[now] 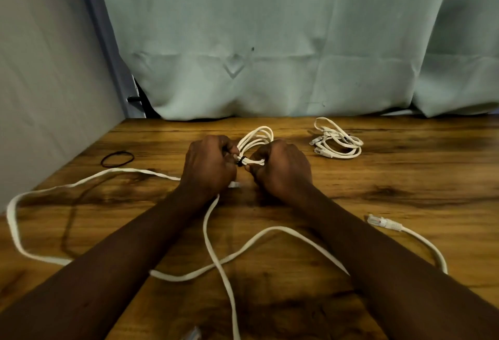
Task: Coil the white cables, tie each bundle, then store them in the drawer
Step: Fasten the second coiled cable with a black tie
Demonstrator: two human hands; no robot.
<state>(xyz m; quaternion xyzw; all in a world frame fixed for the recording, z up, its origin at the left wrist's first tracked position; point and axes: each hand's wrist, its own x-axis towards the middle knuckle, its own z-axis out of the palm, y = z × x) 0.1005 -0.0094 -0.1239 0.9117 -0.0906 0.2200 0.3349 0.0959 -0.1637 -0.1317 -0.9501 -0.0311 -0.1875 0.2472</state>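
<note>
On the grainy wooden table (405, 177) lies a thin black ring (117, 159), then the left hand (209, 166) and right hand (280, 168) both curl around a looped white cable bundle (256, 141), perhaps pinching its black tie (239, 160), and another coiled bundle (337, 141) rests further right.

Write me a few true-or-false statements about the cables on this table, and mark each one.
1. The left hand and right hand both hold the coil. True.
2. The loose black band lies to the right of the hands. False: it lies on the table to their left.
3. A second bundle lies on the table, back right. True.
4. The long cable is already coiled. False: it sprawls loose across the table, under the forearms.
5. An open drawer is in view. False: no drawer shows.
</note>
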